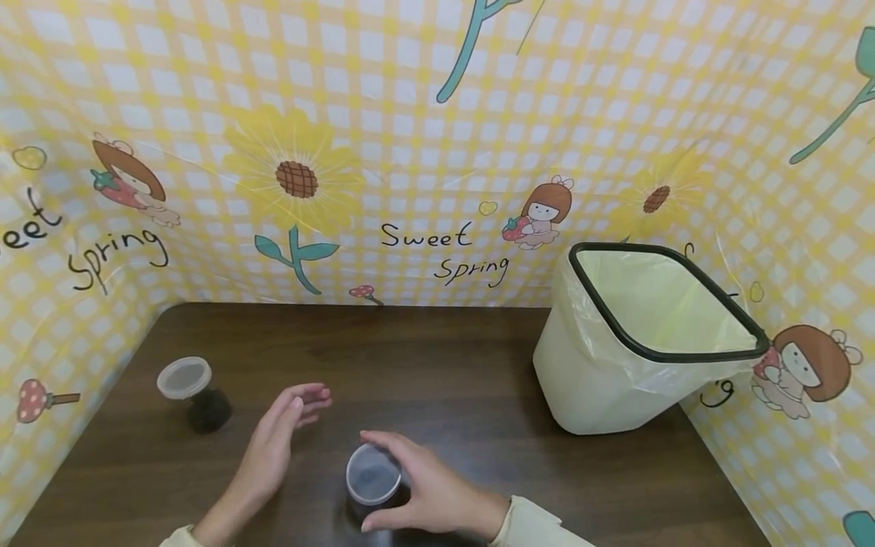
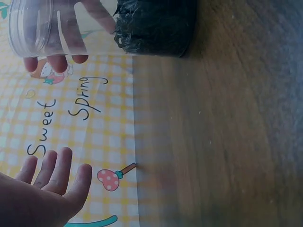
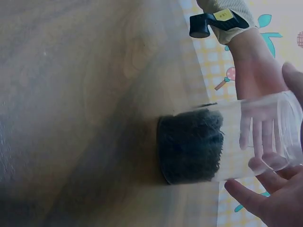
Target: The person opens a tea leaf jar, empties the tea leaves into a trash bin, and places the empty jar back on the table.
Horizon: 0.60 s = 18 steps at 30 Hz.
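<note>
A clear plastic jar (image 3: 190,146) with a pale lid (image 1: 373,475) holds dark, crinkled stuff in its lower part and stands on the table. My right hand (image 1: 437,486) curves round its upper part, thumb on the near side and fingers on the far side. Beyond the jar in the left wrist view, the right hand's fingertips (image 2: 59,64) show past its edge. To the left of this jar hovers my left hand (image 1: 270,444), fingers extended, palm toward the jar, touching nothing. A similar lidded jar (image 1: 198,399) stands farther left.
A whitish bin (image 1: 601,380) with a dark rim and a translucent liner stands at the back right. The brown wooden table (image 1: 410,357) is enclosed by a yellow checked cloth (image 1: 410,152) at the back and sides. The left wrist carries a black camera mount (image 3: 200,26).
</note>
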Motion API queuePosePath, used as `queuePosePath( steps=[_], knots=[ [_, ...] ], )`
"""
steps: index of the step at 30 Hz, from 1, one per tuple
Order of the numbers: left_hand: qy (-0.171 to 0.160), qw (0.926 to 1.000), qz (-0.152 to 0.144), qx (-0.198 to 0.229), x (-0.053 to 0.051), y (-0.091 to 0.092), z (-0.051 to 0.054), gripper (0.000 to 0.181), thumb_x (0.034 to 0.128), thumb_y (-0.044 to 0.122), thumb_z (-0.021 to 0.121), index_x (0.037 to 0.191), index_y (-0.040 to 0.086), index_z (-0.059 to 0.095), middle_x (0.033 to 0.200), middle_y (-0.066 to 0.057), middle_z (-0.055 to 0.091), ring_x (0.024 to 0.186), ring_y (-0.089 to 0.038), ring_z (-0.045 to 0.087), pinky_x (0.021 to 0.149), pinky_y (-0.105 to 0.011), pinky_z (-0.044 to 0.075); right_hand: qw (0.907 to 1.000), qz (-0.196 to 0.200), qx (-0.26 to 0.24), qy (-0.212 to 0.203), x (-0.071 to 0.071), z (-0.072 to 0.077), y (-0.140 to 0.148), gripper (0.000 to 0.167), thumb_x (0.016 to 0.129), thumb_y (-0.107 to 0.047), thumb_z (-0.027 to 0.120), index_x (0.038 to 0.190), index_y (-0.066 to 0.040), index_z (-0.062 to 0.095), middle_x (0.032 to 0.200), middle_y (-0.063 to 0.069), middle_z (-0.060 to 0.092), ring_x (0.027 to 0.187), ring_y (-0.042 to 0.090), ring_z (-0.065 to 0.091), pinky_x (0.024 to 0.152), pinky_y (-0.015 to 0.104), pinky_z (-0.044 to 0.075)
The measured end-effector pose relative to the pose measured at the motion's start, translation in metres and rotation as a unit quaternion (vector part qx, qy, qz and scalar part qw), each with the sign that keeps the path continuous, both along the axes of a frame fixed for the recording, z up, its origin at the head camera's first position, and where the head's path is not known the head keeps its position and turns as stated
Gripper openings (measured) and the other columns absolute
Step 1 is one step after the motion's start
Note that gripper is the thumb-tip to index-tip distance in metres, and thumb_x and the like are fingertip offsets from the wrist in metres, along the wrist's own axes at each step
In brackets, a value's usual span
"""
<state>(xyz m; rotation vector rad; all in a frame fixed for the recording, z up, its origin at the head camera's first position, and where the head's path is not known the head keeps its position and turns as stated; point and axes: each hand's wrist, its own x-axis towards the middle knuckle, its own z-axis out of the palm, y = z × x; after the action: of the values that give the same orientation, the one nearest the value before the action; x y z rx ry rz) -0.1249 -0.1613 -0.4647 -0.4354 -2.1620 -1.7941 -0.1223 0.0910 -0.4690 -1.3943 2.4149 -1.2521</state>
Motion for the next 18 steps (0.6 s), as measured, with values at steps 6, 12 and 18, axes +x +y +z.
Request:
queuePosePath(
  steps=[6,12,18],
  knots=[
    [-0.005,0.9999,-0.005,-0.012,0.001,0.003,-0.002,0.038,0.1126,0.011,0.026,0.129,-0.007,0.055,0.122,-0.002,0.064,0.113,-0.010,0.065,0.092,-0.020,0.049,0.9992,-0.037,-0.012,0.008,0.004,-0.007,-0.004,0.087,0.084,-0.026,0.086,0.153,-0.013,0.035,0.146,0.003,0.053,0.126,0.012,0.056,0.107,0.030,0.044],
    [-0.001,0.9999,-0.011,-0.006,0.003,0.005,-0.002,0.037,0.1122,0.009,0.027,0.129,-0.008,0.055,0.122,-0.002,0.065,0.113,-0.013,0.065,0.093,-0.021,0.049,0.9974,-0.051,-0.037,-0.035,0.006,-0.010,-0.005,0.079,0.085,-0.024,0.086,0.148,-0.011,0.041,0.139,0.003,0.058,0.118,0.014,0.061,0.102,0.032,0.048],
    [-0.002,0.9999,-0.012,-0.008,0.003,0.007,-0.001,0.035,0.1118,0.008,0.029,0.129,-0.008,0.054,0.122,-0.006,0.064,0.113,-0.012,0.065,0.093,-0.020,0.049,0.9874,-0.081,-0.103,-0.088,0.005,-0.013,-0.006,0.072,0.085,-0.019,0.085,0.144,-0.016,0.045,0.129,0.004,0.063,0.110,0.018,0.063,0.094,0.033,0.052]
  ],
)
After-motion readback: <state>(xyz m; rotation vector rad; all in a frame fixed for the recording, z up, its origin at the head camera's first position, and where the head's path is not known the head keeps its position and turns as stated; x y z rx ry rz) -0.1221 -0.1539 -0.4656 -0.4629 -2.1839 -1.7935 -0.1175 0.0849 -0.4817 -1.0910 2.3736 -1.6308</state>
